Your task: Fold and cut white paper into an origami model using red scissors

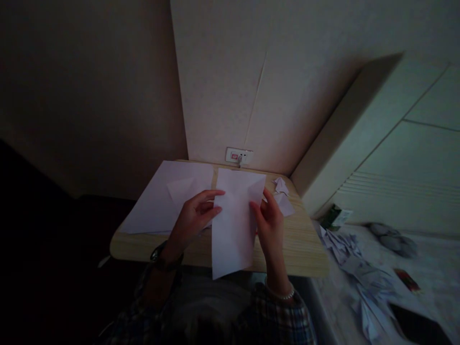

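Observation:
Above a small wooden table, both my hands hold a white sheet of paper (233, 225) upright and slightly tilted. My left hand (199, 211) grips its left edge, fingers behind and fingertips at the margin. On the right edge, my right hand (268, 215) pinches the sheet with the thumb in front and the fingers behind. The sheet's upper right corner is bent or folded. To the left, larger white sheets (151, 211) lie on the table, with a folded piece of paper (181, 189) on top. Small folded papers (281, 186) rest beyond my right hand.
The wooden table (298, 244) stands against the wall, below a socket (239, 155) with something plugged in. On the bed (427, 282) at right are several folded papers (362, 273), a grey soft item (391, 238) and a dark flat device (419, 326).

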Motion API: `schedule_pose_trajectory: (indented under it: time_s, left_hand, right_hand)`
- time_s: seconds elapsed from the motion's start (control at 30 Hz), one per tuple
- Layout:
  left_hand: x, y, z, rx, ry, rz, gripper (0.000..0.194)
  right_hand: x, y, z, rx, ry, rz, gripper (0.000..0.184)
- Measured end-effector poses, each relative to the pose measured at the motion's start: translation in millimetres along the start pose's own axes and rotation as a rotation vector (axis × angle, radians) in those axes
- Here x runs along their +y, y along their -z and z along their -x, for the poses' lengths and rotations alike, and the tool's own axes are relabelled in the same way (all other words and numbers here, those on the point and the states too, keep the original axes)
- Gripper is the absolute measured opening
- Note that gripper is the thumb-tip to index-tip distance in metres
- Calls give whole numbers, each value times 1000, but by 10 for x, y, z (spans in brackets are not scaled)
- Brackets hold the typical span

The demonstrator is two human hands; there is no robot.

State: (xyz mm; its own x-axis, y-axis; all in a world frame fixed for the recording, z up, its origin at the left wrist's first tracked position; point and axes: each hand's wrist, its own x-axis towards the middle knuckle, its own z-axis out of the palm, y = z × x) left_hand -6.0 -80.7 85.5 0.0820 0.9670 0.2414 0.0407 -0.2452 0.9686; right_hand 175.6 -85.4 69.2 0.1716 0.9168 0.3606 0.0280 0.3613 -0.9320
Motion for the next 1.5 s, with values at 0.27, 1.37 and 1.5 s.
schedule_pose_trajectory:
  time_s: [0.27,1.37,1.5]
  left_hand:
    - [84,-52,45,38,2,-2,43]
    - [158,-103,111,-18,39,27,73]
    - [113,-84,75,-40,88,40,37]
  right_hand:
    - [-64,57,43,-188,391,338,46]
    - [-293,-75,61,-150,-105,136,16]
    - [-266,-58,63,-83,-138,47,17]
